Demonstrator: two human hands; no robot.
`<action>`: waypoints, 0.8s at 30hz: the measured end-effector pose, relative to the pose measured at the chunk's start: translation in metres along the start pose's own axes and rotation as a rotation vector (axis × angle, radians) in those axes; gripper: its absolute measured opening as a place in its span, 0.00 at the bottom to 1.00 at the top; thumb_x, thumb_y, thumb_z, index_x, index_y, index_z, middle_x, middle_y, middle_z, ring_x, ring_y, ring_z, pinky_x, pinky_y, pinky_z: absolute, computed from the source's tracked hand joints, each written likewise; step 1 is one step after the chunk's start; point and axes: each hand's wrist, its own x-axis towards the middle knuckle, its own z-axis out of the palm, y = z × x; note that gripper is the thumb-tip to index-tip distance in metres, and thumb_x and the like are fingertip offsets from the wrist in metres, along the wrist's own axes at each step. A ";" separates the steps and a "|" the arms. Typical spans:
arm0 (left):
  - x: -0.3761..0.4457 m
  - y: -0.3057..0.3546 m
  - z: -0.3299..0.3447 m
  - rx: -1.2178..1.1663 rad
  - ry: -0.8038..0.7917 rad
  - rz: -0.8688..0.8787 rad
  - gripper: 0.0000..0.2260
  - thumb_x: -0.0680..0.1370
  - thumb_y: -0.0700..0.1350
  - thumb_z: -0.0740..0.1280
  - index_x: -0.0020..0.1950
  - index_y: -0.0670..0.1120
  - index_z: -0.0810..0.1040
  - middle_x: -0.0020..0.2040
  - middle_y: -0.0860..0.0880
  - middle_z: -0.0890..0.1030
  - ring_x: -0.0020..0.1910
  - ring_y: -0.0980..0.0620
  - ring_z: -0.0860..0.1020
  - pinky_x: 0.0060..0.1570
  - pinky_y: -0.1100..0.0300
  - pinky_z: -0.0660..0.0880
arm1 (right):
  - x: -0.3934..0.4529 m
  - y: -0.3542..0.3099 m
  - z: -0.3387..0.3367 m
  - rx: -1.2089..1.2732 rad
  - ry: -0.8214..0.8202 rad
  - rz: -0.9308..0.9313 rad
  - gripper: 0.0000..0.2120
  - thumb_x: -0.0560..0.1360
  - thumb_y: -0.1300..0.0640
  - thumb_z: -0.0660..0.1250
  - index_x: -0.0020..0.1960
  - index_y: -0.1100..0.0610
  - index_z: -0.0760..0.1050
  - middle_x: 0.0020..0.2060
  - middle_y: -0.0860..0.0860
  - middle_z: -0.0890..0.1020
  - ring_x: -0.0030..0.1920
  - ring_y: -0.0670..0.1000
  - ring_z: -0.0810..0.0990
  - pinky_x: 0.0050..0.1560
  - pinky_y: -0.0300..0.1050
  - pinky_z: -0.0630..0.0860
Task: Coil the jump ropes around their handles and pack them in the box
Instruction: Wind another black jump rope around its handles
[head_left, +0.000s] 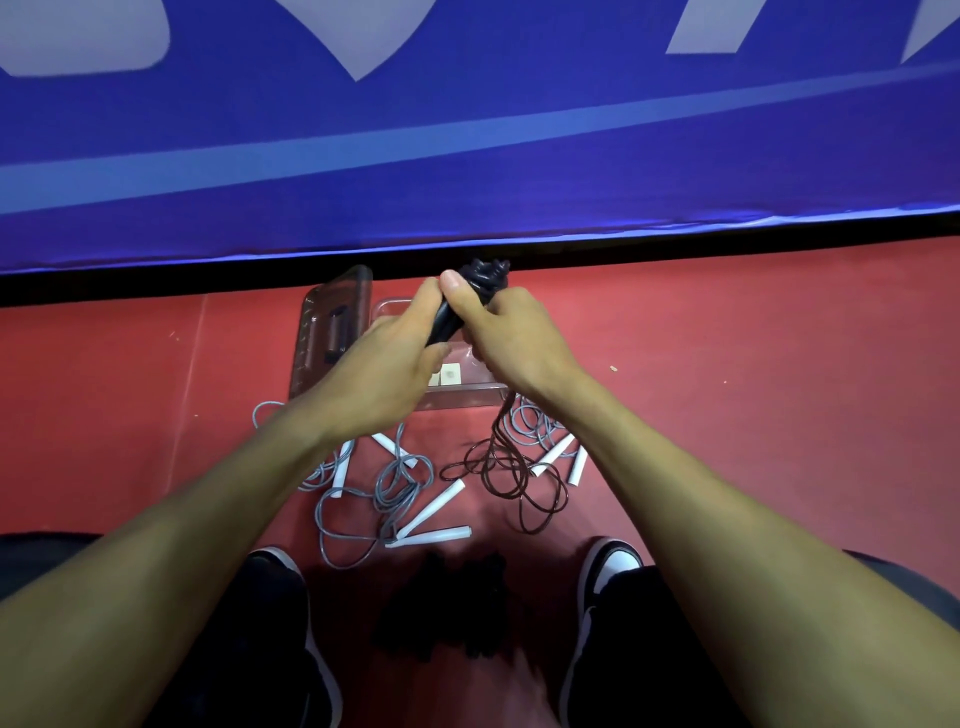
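Both hands hold a black jump rope's handles (451, 312) above a clear plastic box (457, 391) on the red floor. My left hand (400, 358) grips the handles from the left. My right hand (498, 332) grips them from the right, with rope turns bunched at the handles' top end (480, 275). The rest of the dark rope (511, 478) hangs from my right hand and lies in loops on the floor. Several grey ropes with white handles (431, 512) lie loose below the box.
The box's clear lid (332, 332) lies to the left of the box. A blue banner wall (467, 156) stands just behind it. My two shoes (605, 566) are at the bottom, either side of the ropes. A dark blurred object (441, 608) lies between them.
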 end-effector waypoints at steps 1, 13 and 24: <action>0.001 0.000 -0.001 -0.022 -0.014 0.000 0.14 0.82 0.39 0.62 0.61 0.55 0.64 0.40 0.47 0.80 0.39 0.45 0.79 0.40 0.51 0.75 | 0.001 0.001 -0.001 0.008 0.007 -0.010 0.29 0.81 0.36 0.57 0.29 0.54 0.66 0.23 0.48 0.69 0.25 0.48 0.66 0.32 0.44 0.65; 0.008 -0.009 -0.011 -0.176 0.074 -0.141 0.16 0.84 0.55 0.56 0.53 0.47 0.78 0.40 0.53 0.77 0.38 0.51 0.75 0.43 0.50 0.72 | 0.002 0.003 -0.004 0.046 -0.070 0.069 0.35 0.79 0.29 0.49 0.38 0.58 0.75 0.26 0.50 0.74 0.27 0.50 0.71 0.35 0.47 0.71; 0.005 -0.001 -0.019 -0.121 0.084 -0.180 0.15 0.78 0.51 0.72 0.50 0.42 0.71 0.34 0.52 0.81 0.31 0.54 0.79 0.33 0.54 0.72 | -0.001 0.000 0.002 -0.056 -0.010 -0.124 0.27 0.86 0.46 0.51 0.33 0.57 0.71 0.26 0.47 0.73 0.29 0.47 0.70 0.34 0.45 0.67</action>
